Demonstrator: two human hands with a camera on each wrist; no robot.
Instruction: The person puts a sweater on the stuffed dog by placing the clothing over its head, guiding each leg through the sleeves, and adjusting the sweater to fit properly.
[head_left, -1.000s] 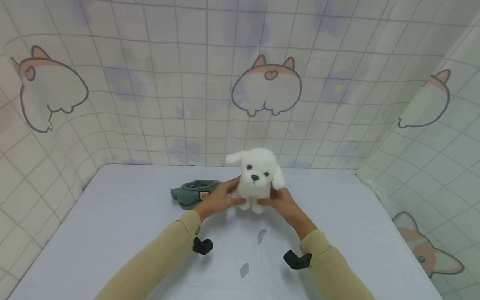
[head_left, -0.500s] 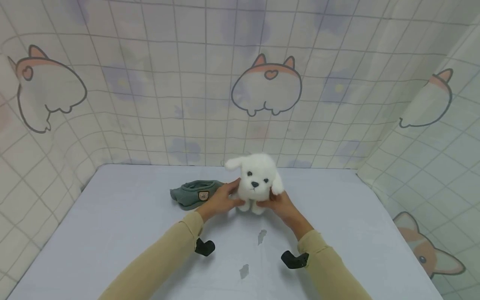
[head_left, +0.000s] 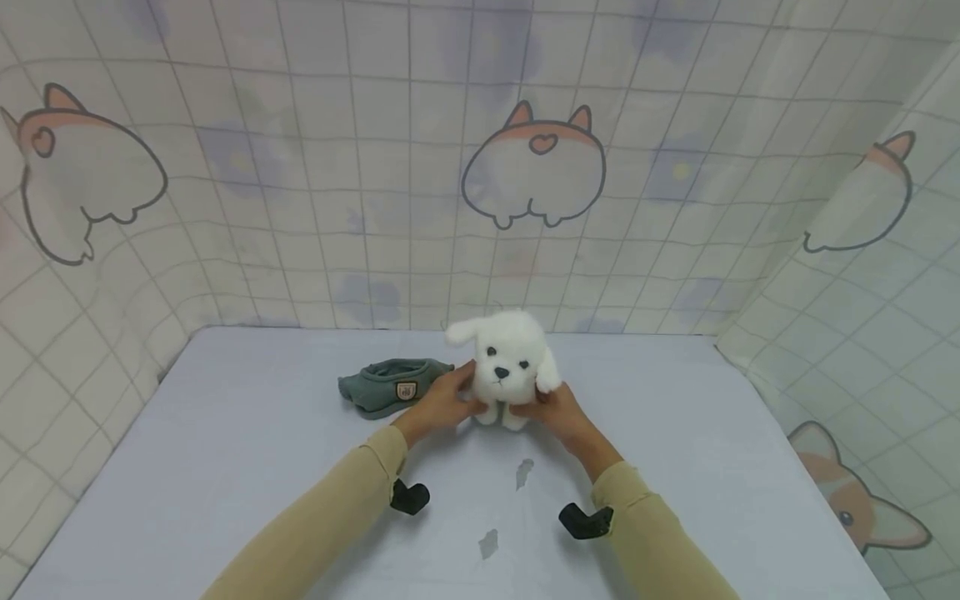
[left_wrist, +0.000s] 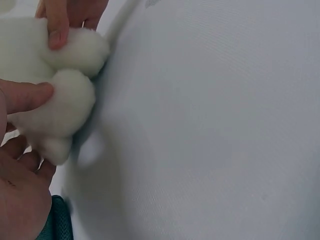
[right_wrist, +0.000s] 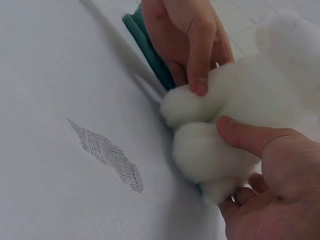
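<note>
A white plush dog (head_left: 510, 354) stands upright near the back of the table, its dark eyes and nose facing the head camera. My left hand (head_left: 441, 407) grips one side low on the body, thumb across a front leg. On the other side my right hand (head_left: 567, 417) holds it the same way; in the right wrist view its thumb (right_wrist: 240, 132) presses the white fur and its fingers curl underneath. Just left of the dog lies a small grey-green cloth item (head_left: 378, 392) with an opening on top and a square patch; the left hand partly covers it.
The white table (head_left: 247, 467) has two grey torn-looking patches in front of the dog, one being this patch (head_left: 524, 473). A gridded cloth curtain (head_left: 330, 208) with cartoon corgis encloses the back and sides. Black wrist devices hang below both sleeves.
Both hands have lowered the plush dog slightly and shifted it a little left, keeping their grip. The green cloth item stays where it was.
</note>
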